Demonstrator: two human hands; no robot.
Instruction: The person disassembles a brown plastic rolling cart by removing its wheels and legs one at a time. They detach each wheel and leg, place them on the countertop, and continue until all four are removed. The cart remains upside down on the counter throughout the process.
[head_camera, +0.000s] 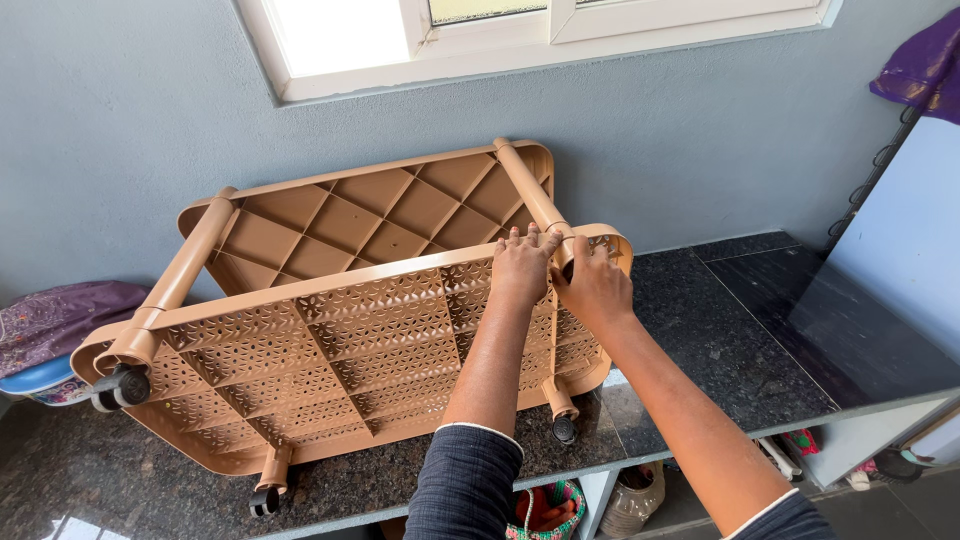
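A tan plastic rack (330, 330) with perforated shelves lies on its side on a dark granite counter (720, 340), its small black wheels (125, 385) facing me. Round tan posts (185, 265) join the two shelves. My left hand (522, 265) presses flat on the nearer shelf's top right corner. My right hand (592, 285) grips the same corner where the right post (530, 195) meets the shelf. Both hands touch each other there.
A grey wall with a white-framed window (520, 30) stands behind the rack. Purple cloth on a blue tub (50, 330) sits at the left. A pale blue panel (900, 240) leans at the right. Bags and jars (590, 500) fill the space under the counter.
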